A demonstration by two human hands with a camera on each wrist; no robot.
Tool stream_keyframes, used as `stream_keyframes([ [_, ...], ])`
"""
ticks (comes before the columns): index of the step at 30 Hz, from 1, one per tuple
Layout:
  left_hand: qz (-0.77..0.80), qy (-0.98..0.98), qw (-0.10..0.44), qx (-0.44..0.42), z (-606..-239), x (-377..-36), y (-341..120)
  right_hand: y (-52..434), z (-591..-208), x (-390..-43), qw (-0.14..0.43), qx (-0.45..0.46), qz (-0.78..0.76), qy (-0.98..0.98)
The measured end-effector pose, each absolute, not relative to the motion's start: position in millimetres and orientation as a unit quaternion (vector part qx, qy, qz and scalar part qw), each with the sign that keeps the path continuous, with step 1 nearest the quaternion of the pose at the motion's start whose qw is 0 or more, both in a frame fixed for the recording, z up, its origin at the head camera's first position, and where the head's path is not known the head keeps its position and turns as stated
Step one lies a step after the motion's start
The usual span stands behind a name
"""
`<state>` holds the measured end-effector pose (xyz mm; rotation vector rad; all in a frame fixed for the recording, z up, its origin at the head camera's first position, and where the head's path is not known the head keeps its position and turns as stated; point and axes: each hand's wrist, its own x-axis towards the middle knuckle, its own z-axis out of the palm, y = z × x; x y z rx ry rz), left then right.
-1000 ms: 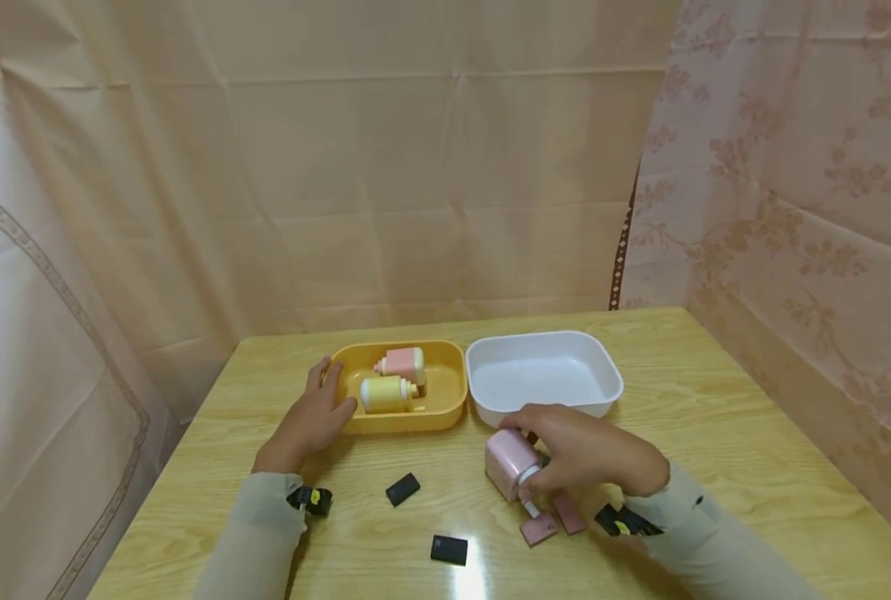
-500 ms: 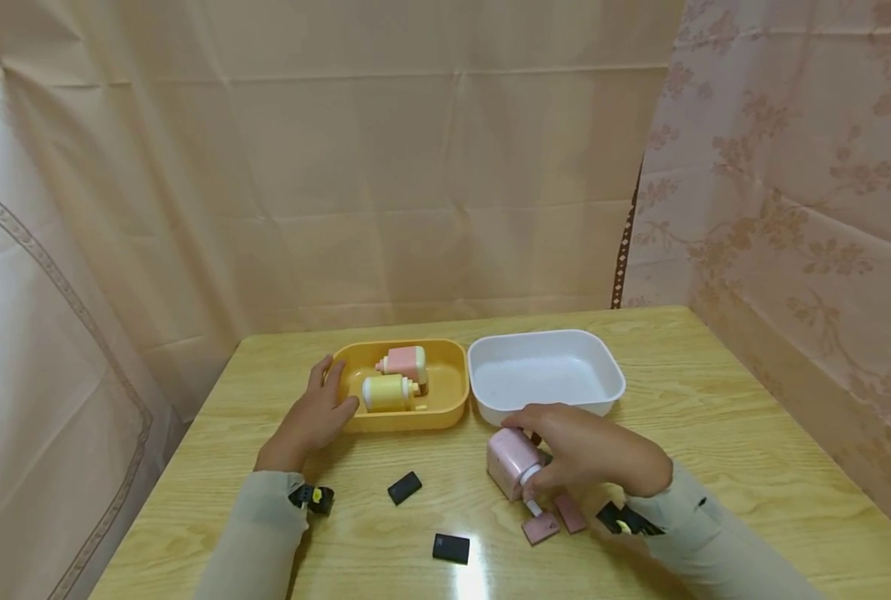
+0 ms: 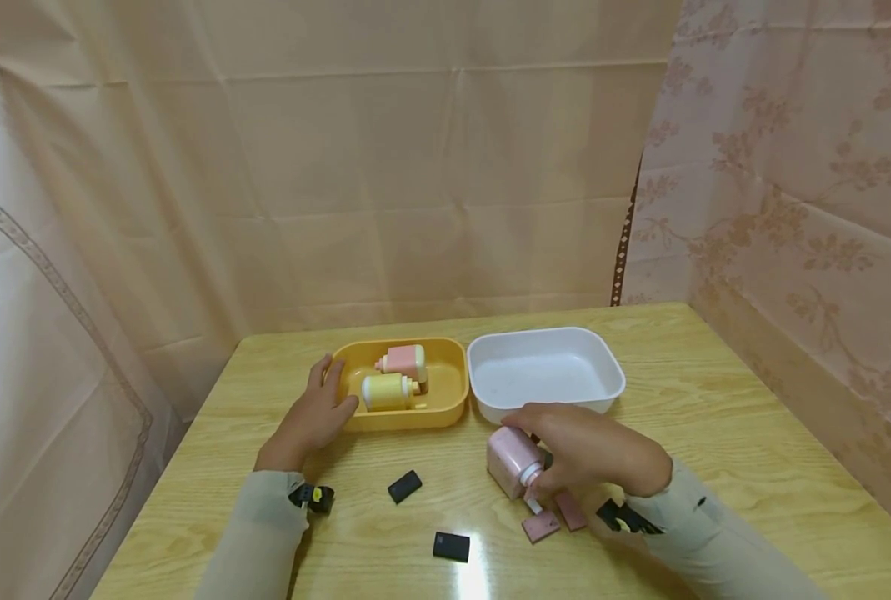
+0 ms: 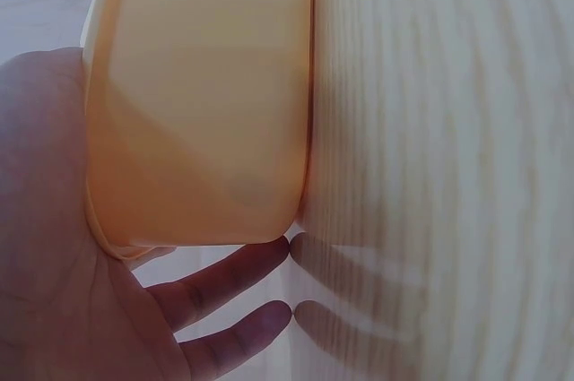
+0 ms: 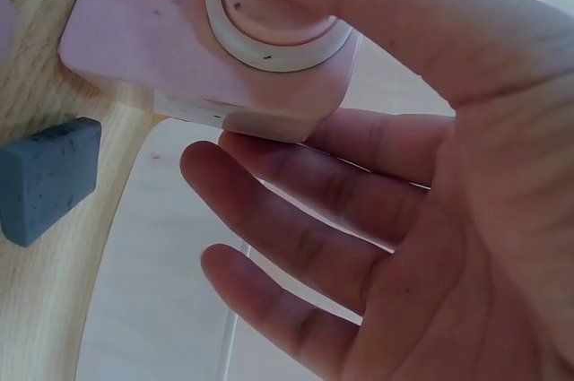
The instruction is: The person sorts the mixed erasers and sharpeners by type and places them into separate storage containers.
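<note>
My left hand holds the left end of an orange-yellow tray, thumb at the front rim and fingers around the outer wall. In the left wrist view, fingertips reach the table beside the tray wall. Inside it lie a pink-and-cream bottle and a yellow bottle, both on their sides. My right hand grips a pink pump bottle in front of the white tray. The thumb is over its pump end, and some fingers lie against the bottle body in the right wrist view.
A white tray stands right beside the orange-yellow one. Two black blocks lie on the wooden table, and two flat pink blocks lie near the pump bottle's nozzle. A dark grey block shows beside the bottle.
Both hands keep their places on the tray and the pump bottle. Only a very slight shift of the whole head view shows.
</note>
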<state>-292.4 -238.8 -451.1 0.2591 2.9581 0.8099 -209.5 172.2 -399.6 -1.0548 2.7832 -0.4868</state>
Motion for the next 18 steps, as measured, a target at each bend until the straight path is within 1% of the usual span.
stream_keyframes([
  [4, 0.259, 0.962, 0.031, 0.086, -452.5, -292.9, -239.3, 172.5, -400.6, -209.8, 0.051, -0.355, -0.155, 0.921],
  [11, 0.256, 0.962, 0.029, 0.085, -454.3, -294.4, -241.0, 171.7, -404.1, -210.6, 0.001, -0.369, -0.125, 0.921],
  [18, 0.258, 0.962, 0.032, 0.083, -455.3, -294.9, -240.9, 170.2, -404.9, -209.8, -0.017, -0.371, -0.119, 0.921],
])
